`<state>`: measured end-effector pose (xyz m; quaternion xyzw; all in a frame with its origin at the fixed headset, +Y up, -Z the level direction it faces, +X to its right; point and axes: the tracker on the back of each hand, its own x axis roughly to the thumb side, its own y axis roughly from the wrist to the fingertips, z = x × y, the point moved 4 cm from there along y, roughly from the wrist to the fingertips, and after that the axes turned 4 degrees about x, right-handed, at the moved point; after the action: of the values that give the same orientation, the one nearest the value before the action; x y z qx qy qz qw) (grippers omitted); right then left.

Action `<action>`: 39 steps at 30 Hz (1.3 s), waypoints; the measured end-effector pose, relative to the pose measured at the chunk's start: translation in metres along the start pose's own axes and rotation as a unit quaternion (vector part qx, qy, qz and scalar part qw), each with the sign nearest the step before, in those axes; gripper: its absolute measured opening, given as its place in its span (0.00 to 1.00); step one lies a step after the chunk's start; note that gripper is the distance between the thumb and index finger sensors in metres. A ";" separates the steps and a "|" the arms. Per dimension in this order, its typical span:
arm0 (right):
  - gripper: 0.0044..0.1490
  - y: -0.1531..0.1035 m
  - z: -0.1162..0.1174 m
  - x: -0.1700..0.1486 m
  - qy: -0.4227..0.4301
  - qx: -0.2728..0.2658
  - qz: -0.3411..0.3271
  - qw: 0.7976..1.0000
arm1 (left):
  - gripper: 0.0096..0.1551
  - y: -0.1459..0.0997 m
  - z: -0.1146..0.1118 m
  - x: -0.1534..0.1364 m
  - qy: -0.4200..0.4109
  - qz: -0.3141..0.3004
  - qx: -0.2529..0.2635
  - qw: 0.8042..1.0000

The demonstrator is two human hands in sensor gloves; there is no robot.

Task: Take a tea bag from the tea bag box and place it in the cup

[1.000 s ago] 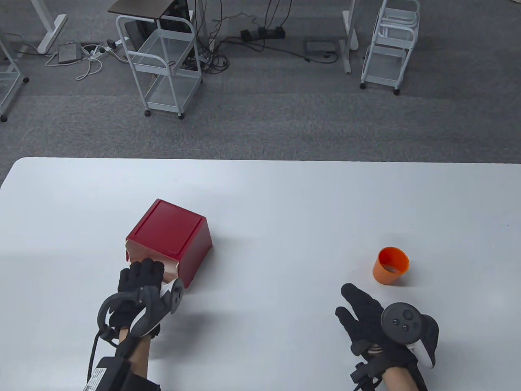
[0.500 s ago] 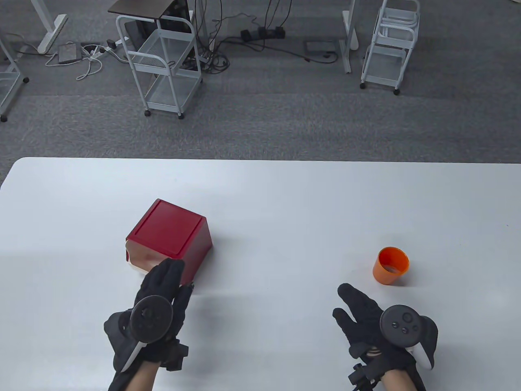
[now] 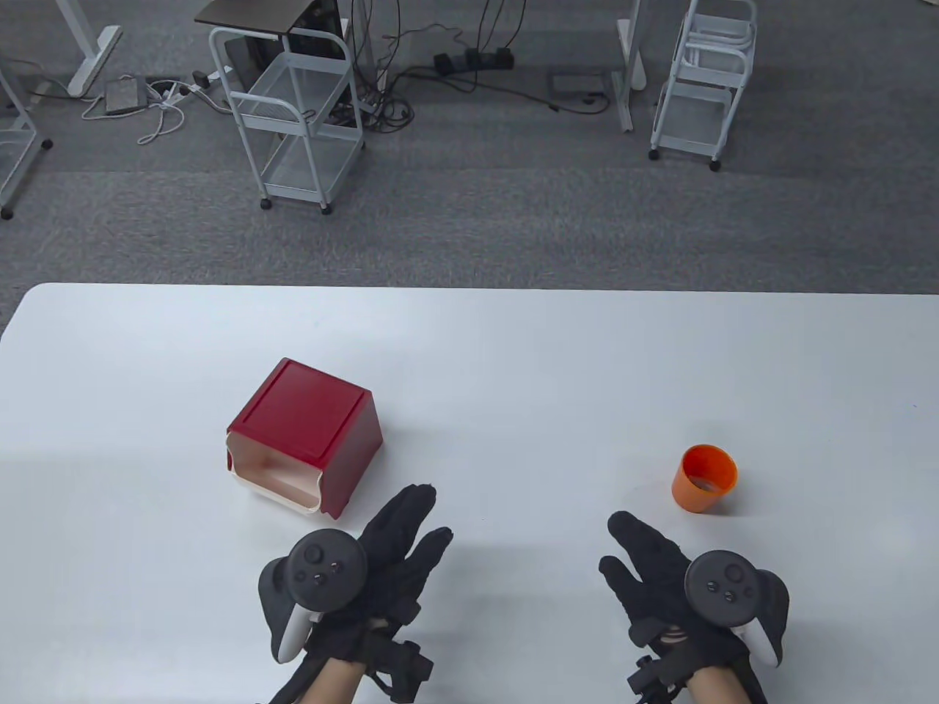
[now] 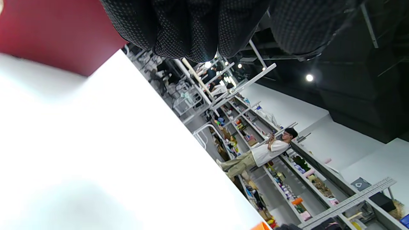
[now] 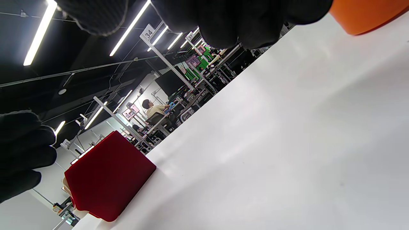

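A sign reading "34" (image 5: 149, 33) hangs in the room behind, seen in the right wrist view. The red tea bag box (image 3: 304, 435) sits on the white tabletop (image 3: 513, 352), its cream front opening facing the near edge; its contents cannot be made out. The orange cup (image 3: 704, 477) stands well right of the box; something pale shows inside it, unclear what. The left hand (image 3: 396, 543), just right of the box's near corner, has its fingers stretched out and holds nothing. The right hand (image 3: 653, 565), near the cup, is spread open and empty.

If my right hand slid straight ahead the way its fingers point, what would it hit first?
Probably nothing: the right hand points up-left over bare table, passing left of the orange cup and right of the red box.
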<state>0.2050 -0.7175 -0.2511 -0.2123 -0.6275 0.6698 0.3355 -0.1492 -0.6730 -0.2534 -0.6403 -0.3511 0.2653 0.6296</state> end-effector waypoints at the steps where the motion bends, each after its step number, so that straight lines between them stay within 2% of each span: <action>1: 0.42 0.000 0.000 0.000 0.000 0.000 0.000 1.000 | 0.40 0.000 -0.003 -0.002 -0.005 0.004 -0.004 1.000; 7: 0.42 0.000 0.000 0.000 0.000 0.000 0.002 1.000 | 0.40 0.001 -0.019 -0.025 -0.031 0.019 -0.026 0.999; 15: 0.42 0.000 0.000 0.000 -0.004 0.002 0.003 1.000 | 0.40 -0.002 -0.019 -0.040 -0.052 0.020 -0.023 0.998; 39: 0.42 0.001 0.001 0.000 -0.010 0.006 0.007 1.000 | 0.39 -0.002 -0.014 -0.045 -0.054 0.023 -0.018 0.998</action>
<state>0.2042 -0.7188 -0.2517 -0.2077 -0.6256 0.6777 0.3258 -0.1665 -0.7170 -0.2547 -0.6439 -0.3745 0.3074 0.5922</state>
